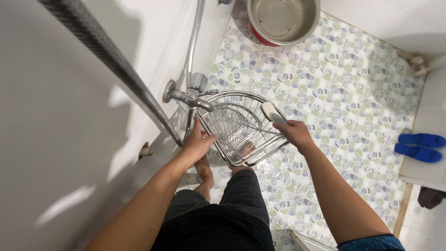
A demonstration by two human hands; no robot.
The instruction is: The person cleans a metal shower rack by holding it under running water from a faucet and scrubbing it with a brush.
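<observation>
A chrome wire corner rack (pixel 232 122) is held above the patterned floor, just below the wall tap (pixel 188 95). My left hand (pixel 199 141) grips the rack's left edge. My right hand (pixel 292 132) holds a white brush (pixel 272 112) by its grey handle against the rack's right rim. My bare feet show through and below the wire.
A metal shower hose (pixel 111 60) runs diagonally across the white wall. A steel basin (pixel 283 18) sits on the pebble-pattern tile floor (pixel 334 83) at the top. Blue slippers (pixel 420 146) lie on a step at right. A rag (pixel 413 62) lies in the far corner.
</observation>
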